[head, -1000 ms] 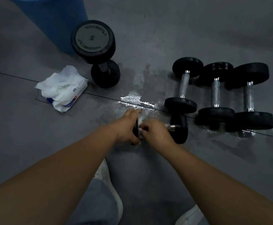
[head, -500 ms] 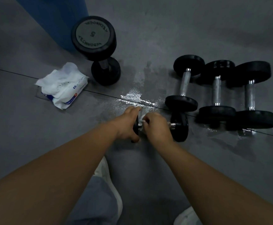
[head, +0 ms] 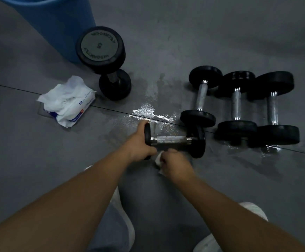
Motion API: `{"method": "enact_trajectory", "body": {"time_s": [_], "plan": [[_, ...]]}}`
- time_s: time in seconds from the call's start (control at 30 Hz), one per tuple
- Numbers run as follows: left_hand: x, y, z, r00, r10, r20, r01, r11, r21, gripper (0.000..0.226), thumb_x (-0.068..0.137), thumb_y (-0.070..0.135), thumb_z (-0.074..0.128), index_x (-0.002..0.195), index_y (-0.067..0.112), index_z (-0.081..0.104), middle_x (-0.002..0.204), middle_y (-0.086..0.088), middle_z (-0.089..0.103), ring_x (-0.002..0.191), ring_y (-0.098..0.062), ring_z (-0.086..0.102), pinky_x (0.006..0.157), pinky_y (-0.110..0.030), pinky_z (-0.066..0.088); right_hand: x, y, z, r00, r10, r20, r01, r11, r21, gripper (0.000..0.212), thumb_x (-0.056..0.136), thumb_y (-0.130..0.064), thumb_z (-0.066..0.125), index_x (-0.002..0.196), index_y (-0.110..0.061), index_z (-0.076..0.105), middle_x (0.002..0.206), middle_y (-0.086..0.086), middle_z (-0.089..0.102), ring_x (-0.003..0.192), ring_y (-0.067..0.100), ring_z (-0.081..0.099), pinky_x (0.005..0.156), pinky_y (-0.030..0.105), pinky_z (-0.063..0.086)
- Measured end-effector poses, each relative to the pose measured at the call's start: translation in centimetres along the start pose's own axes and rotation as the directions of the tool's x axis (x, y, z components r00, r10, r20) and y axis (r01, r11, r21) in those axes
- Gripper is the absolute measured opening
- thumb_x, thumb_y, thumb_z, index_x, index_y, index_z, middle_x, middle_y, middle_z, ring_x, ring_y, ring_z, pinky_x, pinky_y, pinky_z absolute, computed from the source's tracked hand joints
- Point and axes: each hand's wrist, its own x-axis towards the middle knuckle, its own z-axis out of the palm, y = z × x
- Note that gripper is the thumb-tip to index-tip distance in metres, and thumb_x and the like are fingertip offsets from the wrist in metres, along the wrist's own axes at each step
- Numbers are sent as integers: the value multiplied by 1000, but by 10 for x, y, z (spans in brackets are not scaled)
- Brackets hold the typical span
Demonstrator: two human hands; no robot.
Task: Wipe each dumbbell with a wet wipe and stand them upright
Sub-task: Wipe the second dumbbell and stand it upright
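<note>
Lying dumbbell [head: 171,140] in left grip [head: 139,142], wipe [head: 158,160] beside

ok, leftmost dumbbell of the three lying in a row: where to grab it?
Leftmost dumbbell: take the bare steel handle from above, fingers curled across it. Its plates hold the handle off the floor; the middle dumbbell crowds its right side.

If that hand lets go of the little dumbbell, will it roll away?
Probably a little: the dumbbell lies on its side on round end plates, so it could roll. The wet patch nearby might make it slippery. Its metal bar suggests it is heavy for its size.
</note>
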Motion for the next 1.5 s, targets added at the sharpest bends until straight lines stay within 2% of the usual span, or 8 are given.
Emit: {"method": "enact_trajectory", "body": {"time_s": [0.07, 0.2, 0.33, 0.6, 0.7, 0.8, 1.07, 1.5], "plan": [[-13, -9, 12, 997, 49, -53, -50, 999, -21, 101, 67, 9, 76, 141, 44, 16, 106, -2, 60, 87, -21, 64, 75, -34, 57, -7, 10, 15, 922, 382, -55, -288, 777, 560, 12, 82, -7, 61, 75, -15, 66, 80, 5, 66, 74, 20, 62, 58, 13, 39], [-44, -20, 24, 980, 143, -139, -145, 989, -4, 94, 63, 31, 88, 134, 38, 26, 125, 4, 47, 110, -15, 54, 93, -23, 42, 5, -5, 32, 757, 348, 552, -367, -473, 801, 17, 91, 9, 41, 89, 5, 58, 64, 16, 66, 66, 24, 63, 53, 24, 56], [-31, -5, 15, 998, -57, 0, 57, 998, 9, 93, 73, 20, 83, 146, 23, 25, 114, 4, 55, 89, -8, 56, 77, -20, 44, -18, -12, 29, 784, 259, 564, -280, -664, 694, 18, 93, 10, 41, 82, 8, 55, 59, 20, 66, 50, 24, 67, 52, 29, 56], [-27, 0, 20, 985, 161, -62, -154, 983, 100, 97, 72, -2, 68, 152, 30, 23, 142, -1, 51, 120, -18, 53, 103, -32, 44, -4, -24, -18, 768, 286, 573, -411, -467, 783, 11, 94, 7, 44, 91, 4, 54, 68, 22, 66, 49, 25, 67, 50, 30, 56], [-22, 2, 13, 984, 180, -12, -176, 973, 151, 100, 70, -6, 62, 153, 30, 20, 147, -6, 46, 126, -23, 51, 105, -31, 42, 7, -12, -23, 838, 545, -12, -232, 377, 897, 18, 82, 0, 56, 84, -17, 61, 88, 12, 69, 75, 25, 66, 68, 35, 54], [-18, 8, 2, 991, 120, 55, -129, 971, 200, 101, 73, -5, 66, 154, 26, 16, 142, -9, 49, 118, -22, 53, 95, -24, 42, 5, -14, -16, 945, 178, -274, -78, 938, 338, 23, 82, -8, 53, 97, -20, 65, 98, 9, 69, 91, 27, 62, 74, 29, 44], [-16, -4, -2, 976, -159, 150, 153, 987, 49, 85, 76, 13, 70, 150, 31, 31, 125, -8, 58, 100, -24, 61, 85, -33, 54, -5, 3, -7, 993, -17, -121, 42, 978, 203, 32, 84, -23, 48, 106, -19, 71, 105, 7, 71, 98, 24, 65, 83, 28, 47], [-20, 14, 20, 974, -151, -168, 75, 917, -391, 78, 84, -5, 57, 148, 32, 34, 113, 0, 62, 83, -10, 57, 59, -16, 46, -28, -18, -11, 976, -211, -47, 201, 967, -155, 31, 97, -26, 41, 121, -15, 58, 125, 8, 59, 116, 26, 55, 92, 31, 43]]}}
